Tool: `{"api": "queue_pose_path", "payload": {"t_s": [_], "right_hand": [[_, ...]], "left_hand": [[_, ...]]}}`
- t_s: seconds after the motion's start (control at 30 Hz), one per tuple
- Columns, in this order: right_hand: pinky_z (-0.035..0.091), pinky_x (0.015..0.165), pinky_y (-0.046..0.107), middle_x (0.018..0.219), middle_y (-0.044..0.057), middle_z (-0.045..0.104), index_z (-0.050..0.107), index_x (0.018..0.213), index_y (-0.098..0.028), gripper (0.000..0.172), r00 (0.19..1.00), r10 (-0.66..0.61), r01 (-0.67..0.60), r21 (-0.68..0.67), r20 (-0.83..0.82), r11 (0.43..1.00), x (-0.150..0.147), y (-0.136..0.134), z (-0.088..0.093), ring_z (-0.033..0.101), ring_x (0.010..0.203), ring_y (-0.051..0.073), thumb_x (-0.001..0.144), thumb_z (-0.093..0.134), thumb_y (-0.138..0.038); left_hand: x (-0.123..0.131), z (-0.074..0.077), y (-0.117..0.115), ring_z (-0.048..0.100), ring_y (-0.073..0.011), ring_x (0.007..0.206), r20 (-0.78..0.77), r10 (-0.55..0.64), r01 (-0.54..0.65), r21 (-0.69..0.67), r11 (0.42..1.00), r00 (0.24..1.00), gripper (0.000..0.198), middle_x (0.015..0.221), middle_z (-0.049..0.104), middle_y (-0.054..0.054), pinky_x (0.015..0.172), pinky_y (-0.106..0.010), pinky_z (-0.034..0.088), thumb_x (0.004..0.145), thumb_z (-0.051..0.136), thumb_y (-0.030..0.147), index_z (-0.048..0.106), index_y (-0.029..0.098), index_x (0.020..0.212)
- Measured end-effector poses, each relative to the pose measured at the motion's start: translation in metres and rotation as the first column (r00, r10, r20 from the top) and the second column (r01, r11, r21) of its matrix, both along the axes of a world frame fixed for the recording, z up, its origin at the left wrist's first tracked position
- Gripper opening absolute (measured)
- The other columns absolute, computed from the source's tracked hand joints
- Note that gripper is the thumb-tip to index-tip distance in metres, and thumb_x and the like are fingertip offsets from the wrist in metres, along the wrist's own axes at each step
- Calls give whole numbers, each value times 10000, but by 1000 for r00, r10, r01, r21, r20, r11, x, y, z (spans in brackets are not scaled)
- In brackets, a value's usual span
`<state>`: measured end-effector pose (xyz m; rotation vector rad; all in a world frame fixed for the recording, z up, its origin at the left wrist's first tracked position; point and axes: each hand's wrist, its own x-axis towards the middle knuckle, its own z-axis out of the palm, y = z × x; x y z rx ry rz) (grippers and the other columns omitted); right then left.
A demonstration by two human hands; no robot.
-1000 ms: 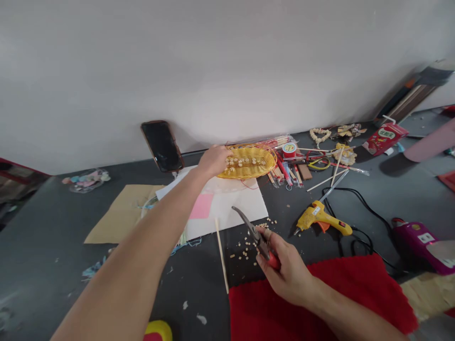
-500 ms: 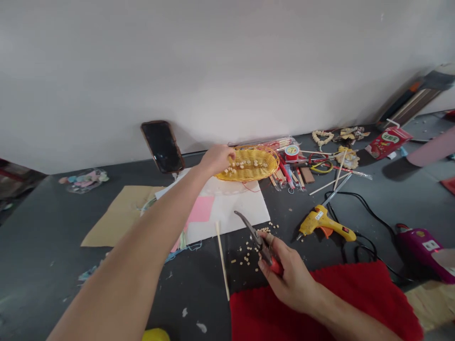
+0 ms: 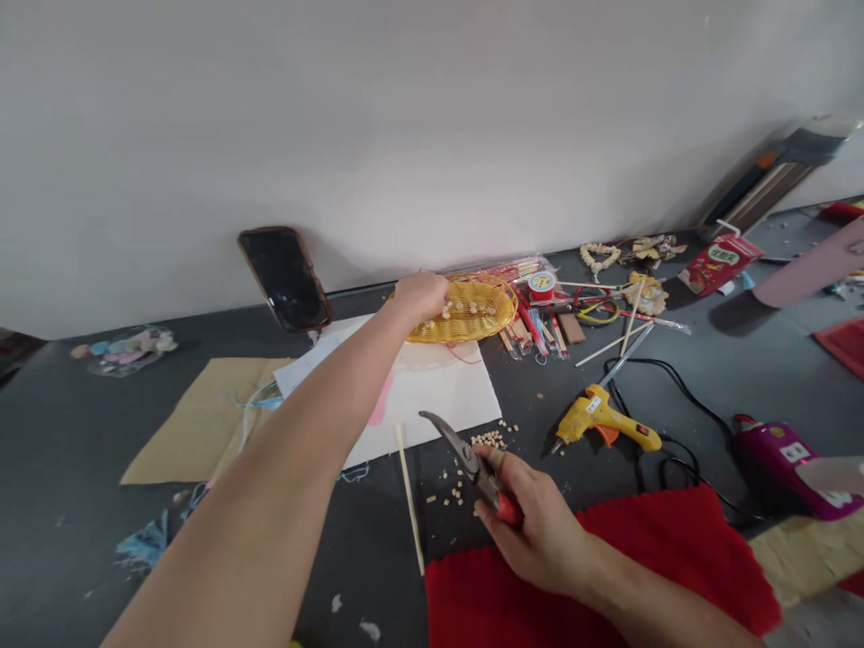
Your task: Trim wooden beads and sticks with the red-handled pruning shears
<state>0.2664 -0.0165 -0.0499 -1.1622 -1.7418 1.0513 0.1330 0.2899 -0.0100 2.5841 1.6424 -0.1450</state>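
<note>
My left hand (image 3: 419, 295) reaches far forward, fingers curled over the near left rim of a yellow woven basket (image 3: 482, 319) that holds small pale wooden bits. My right hand (image 3: 536, 526) grips the red handles of cutting pliers (image 3: 465, 459), whose dark jaws point up and left. Small cut wooden pieces (image 3: 472, 463) lie scattered on the dark table under the jaws. A thin wooden stick (image 3: 409, 495) lies just left of the pliers. The basket rests partly on a white sheet (image 3: 445, 391).
A yellow glue gun (image 3: 604, 421) with a black cord lies right of the pliers. A red cloth (image 3: 627, 567) covers the near edge. A phone (image 3: 284, 279) leans on the wall. Sticks, a red thread spool (image 3: 541, 285) and craft bits crowd the back right. Brown cardboard (image 3: 195, 418) lies left.
My left hand has shifted slightly further over the basket's rim. The view has drifted, moving everything a little to the left. My right hand keeps the pliers in about the same place.
</note>
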Motion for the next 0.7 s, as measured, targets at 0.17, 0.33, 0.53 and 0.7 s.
{"api": "queue_pose_path", "payload": {"t_s": [0.17,0.33,0.53,0.7], "right_hand": [[494,940,322,1164,89,622,405,1344,-214,543,996,-63,62,-18,-55,998,0,0,-1,613,1071,201,829,532,-99],[513,726,263,926,12,613,428,1295,-237,415,951,-233,209,-131,-202,969,3,4,3,587,752,142,891,521,-209],[443,599,245,835,-16,602,558,1081,-222,256,919,-324,287,-182,-225,941,10,12,4,498,616,119,826,539,-212],[405,571,253,788,-18,591,601,1052,-191,276,933,-281,243,-183,-225,953,14,16,-3,462,592,122,786,540,-233]], "left_hand": [[0,19,-14,621,-306,1008,40,-1,-2,77,997,999,250,1066,699,-156,818,-373,467,821,523,179,732,159,956],[-19,35,-88,609,-256,950,235,-80,42,164,986,969,221,964,701,-96,831,-359,448,863,492,223,706,171,879],[-36,-1,-207,574,-227,858,305,-321,325,40,945,897,213,852,684,-92,825,-362,432,889,470,163,677,140,840],[-33,-30,-244,542,-259,904,247,-301,301,37,953,921,203,876,677,-118,815,-385,424,868,502,127,705,129,873]]}}
